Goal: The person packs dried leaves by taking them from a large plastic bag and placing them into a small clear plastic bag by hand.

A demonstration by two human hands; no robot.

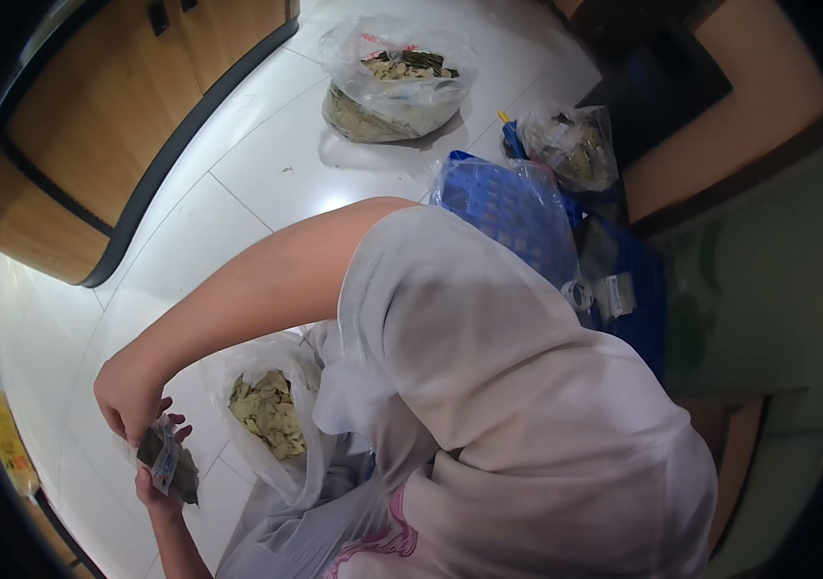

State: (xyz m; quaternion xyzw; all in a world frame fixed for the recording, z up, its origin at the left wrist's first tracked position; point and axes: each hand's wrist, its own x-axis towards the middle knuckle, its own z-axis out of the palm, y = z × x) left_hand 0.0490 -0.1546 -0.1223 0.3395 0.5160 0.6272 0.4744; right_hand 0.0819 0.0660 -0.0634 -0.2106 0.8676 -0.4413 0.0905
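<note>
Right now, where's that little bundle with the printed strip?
In the head view, the bundle is at lower left, in the left hand with the right hand just above, left of the nearest open plastic bag.

At lower left, the packet (185,479) is dull grey-green, its label (162,465) white with blue print. Pale yellow-green pieces (271,415) fill a milky-white bag (307,473) at lower centre. At top centre, a cloudy clear bag (387,121) bears red marks over tan and dark contents (411,66). The basket (498,207) at upper right is blue. White floor tiles (257,145) carry thin grey lines. The pale grey-white shirt (527,386) shows a curving pink pattern at bottom centre.
</note>
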